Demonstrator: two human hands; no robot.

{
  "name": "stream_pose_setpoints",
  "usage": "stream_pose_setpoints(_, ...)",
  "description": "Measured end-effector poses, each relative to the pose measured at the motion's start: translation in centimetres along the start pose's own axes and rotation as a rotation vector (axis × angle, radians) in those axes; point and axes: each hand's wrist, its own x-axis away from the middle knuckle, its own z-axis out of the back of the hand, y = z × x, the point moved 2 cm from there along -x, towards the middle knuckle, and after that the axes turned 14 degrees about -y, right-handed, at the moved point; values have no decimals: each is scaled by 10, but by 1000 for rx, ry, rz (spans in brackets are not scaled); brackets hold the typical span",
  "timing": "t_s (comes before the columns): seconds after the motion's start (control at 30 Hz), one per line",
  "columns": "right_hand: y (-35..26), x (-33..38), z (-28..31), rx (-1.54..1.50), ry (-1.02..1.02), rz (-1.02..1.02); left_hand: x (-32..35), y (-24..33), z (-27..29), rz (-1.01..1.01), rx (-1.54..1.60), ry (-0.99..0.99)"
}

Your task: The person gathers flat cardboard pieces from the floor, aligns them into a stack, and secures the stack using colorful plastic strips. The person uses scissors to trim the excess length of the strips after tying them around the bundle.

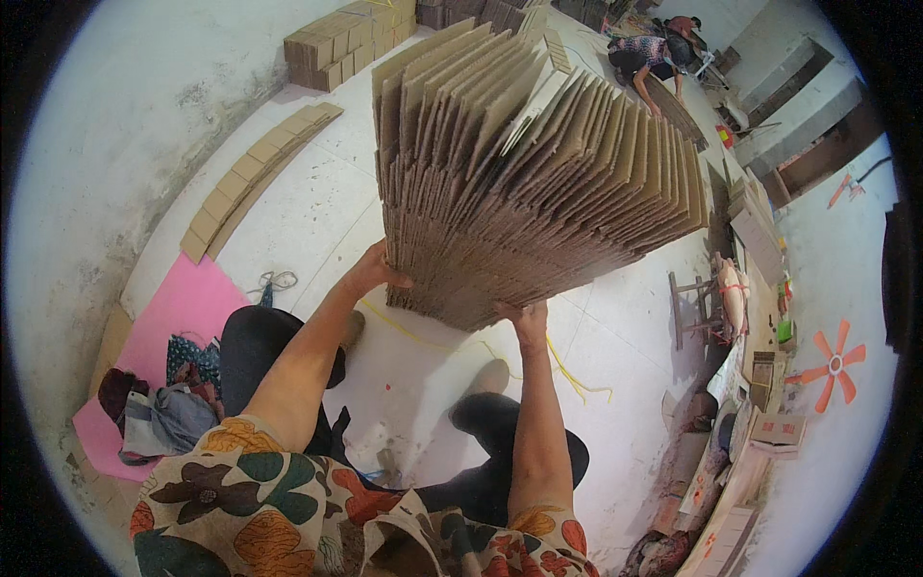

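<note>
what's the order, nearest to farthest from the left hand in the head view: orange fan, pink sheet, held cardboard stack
1. Held cardboard stack: touching the left hand, directly in its grip.
2. Pink sheet: off to the person's left.
3. Orange fan: far right, at the wall.

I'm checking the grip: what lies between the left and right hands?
In the head view, the lower end of the fanned cardboard stack lies between the left hand and right hand.
</note>
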Motion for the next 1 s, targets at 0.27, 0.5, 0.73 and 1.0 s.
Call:
stream_pose_setpoints(0.27, -36, -1, -15, 446, 82, 271, 2, 19, -14, -99, 1, 113)
stream_pose_setpoints(0.5, -61, 10, -21, 453, 53, 139, 2, 1, 4, 45, 74, 95)
stream_pose_setpoints(0.73, -29, -1, -33, 404, 172, 183, -4, -2, -14, 172, 96, 193)
stream_pose_setpoints(1.0, -112, -12, -41, 497, 54, 83, 21, 47, 19, -174, -201, 332)
